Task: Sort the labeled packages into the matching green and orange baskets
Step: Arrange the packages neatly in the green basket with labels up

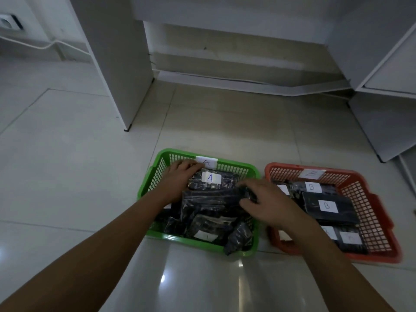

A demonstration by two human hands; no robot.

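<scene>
Inside the green basket, 2 hands apparently press crinkly black packages.

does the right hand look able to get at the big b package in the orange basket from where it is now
Probably yes. The right hand is over the green basket, pinching a black package there, and the B package lies uncovered on top in the orange basket beside it, but it must let go first.

dim, cool indoor light | glare patches on glossy floor tiles | deep shadow under white desk | wide-angle bending at edges | orange basket motion-blurred
</scene>
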